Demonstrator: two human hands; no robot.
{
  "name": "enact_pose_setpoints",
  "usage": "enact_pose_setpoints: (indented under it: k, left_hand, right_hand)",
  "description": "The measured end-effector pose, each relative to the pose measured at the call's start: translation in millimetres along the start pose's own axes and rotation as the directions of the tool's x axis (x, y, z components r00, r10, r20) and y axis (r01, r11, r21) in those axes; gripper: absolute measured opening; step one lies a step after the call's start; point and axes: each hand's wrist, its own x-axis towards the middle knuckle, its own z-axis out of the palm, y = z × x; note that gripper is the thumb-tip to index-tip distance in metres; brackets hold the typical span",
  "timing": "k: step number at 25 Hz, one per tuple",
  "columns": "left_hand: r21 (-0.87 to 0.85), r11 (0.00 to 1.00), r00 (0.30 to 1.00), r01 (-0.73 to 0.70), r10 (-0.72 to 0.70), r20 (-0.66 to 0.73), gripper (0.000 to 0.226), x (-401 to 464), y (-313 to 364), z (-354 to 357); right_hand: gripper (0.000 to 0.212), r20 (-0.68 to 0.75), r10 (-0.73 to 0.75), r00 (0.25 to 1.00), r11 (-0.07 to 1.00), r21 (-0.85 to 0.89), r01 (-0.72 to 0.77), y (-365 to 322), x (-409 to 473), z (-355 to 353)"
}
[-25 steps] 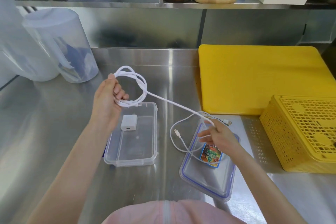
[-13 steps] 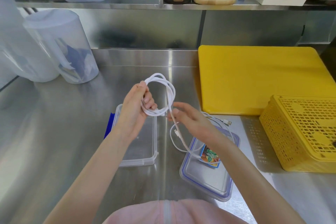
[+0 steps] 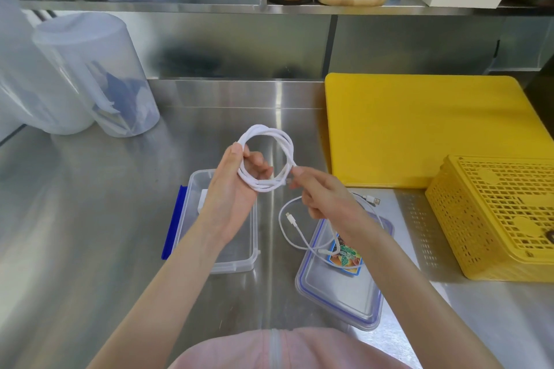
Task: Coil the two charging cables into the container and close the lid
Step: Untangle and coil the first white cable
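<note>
My left hand (image 3: 236, 192) holds a white charging cable (image 3: 269, 141) wound into a round coil above the clear container (image 3: 239, 260). My right hand (image 3: 323, 198) pinches the coil's free end at its right side. A white charger block (image 3: 202, 204) lies in the container, mostly hidden by my left wrist. A second, thinner white cable (image 3: 292, 229) lies loose on the counter and across the blue-rimmed clear lid (image 3: 344, 299), which rests flat to the right of the container; its plug end (image 3: 371, 199) points toward the yellow board.
A yellow cutting board (image 3: 419, 129) lies at the back right, with an upturned yellow basket (image 3: 494, 213) in front of it. Translucent plastic jugs (image 3: 96, 75) stand at the back left. A shelf (image 3: 299, 7) runs overhead with wooden trays and white boxes.
The stretched cable has been gathered into a tight coil. My left hand moved right and toward the middle; my right hand rose from the lid to the coil's end.
</note>
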Motion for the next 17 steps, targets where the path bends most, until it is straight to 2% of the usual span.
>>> enact_pose_setpoints:
  k: [2, 4, 7, 10, 13, 17]
  left_hand:
    - [-0.031, 0.999, 0.998, 0.042, -0.040, 0.050, 0.032, -5, -2, 0]
    - [0.000, 0.996, 0.979, 0.091, -0.090, 0.180, 0.035, -10, -2, -4]
    - [0.146, 0.961, 0.893, 0.234, -0.272, 0.358, 0.054, -17, 2, -7]
    - [0.228, 0.900, 0.851, 0.371, -0.428, 0.305, 0.065, -17, 1, -3]
    - [0.235, 0.881, 0.865, 0.410, -0.458, 0.208, 0.049, -13, 0, -2]
    - [0.486, 0.774, 0.802, 0.406, -0.557, 0.217, 0.030, -9, 8, -6]
  right_hand:
    - [0.016, -0.025, -0.014, 1.000, 1.000, 0.005, 0.014, 3, 1, 3]
    - [0.015, -0.073, -0.025, 0.997, 0.999, 0.027, 0.027, 4, 3, -1]
    - [0.015, 0.002, -0.086, 0.996, 0.996, -0.003, 0.086, 1, 0, -10]
    - [0.013, 0.096, -0.211, 0.973, 0.961, -0.163, 0.224, -5, -4, -15]
    - [0.010, 0.125, -0.236, 0.964, 0.922, -0.283, 0.263, -6, -6, -19]
    - [0.015, 0.156, -0.250, 0.956, 0.875, -0.386, 0.292, -5, -8, -24]
